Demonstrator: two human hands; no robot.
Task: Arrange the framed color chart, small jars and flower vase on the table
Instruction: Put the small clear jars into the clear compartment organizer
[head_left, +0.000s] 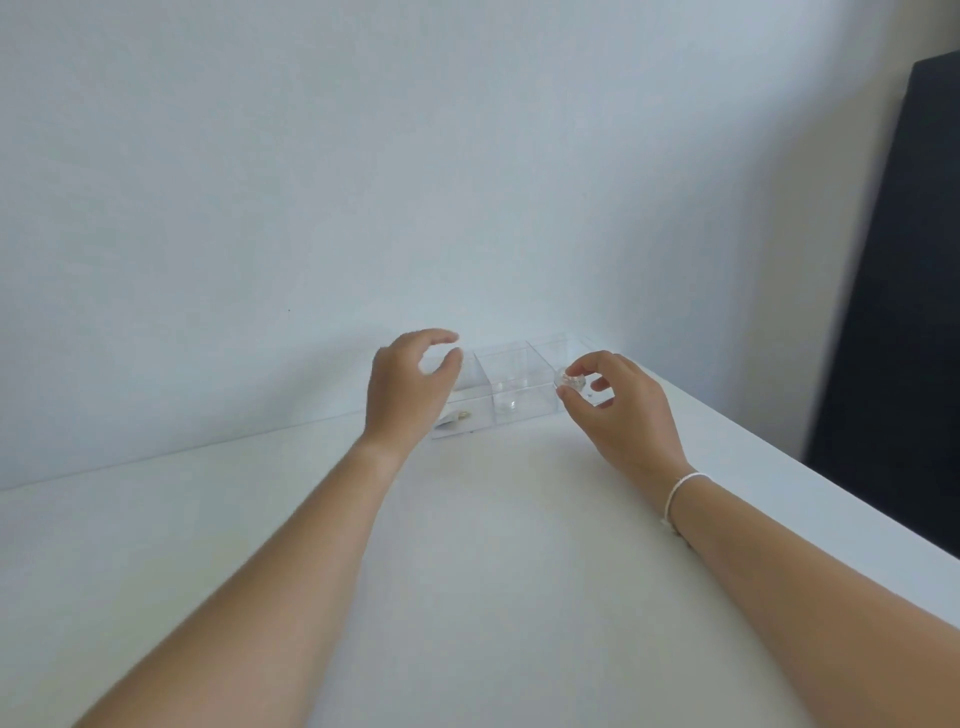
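A clear divided box (511, 387) sits at the far edge of the white desk (467, 545), against the pale wall (363, 156). Its long axis runs left to right along the wall, tilted a little so the right end lies farther back. Its compartments stand in a row; the middle one holds a small glassy thing that is too faint to identify, and something small and yellowish lies low in the left part, behind the left hand.

The right hand (615, 410) pinches a small clear jar (570, 378) between thumb and fingertips at the box's right end; whether the jar sits inside the end compartment or above it cannot be told. A white cord bracelet (678, 491) circles that wrist.

The left hand (402, 387) hovers over the box's left end, fingers curled and spread apart, gripping nothing. Both forearms reach forward from the lower corners. A dark panel (904, 312) stands at the right, beyond the desk.
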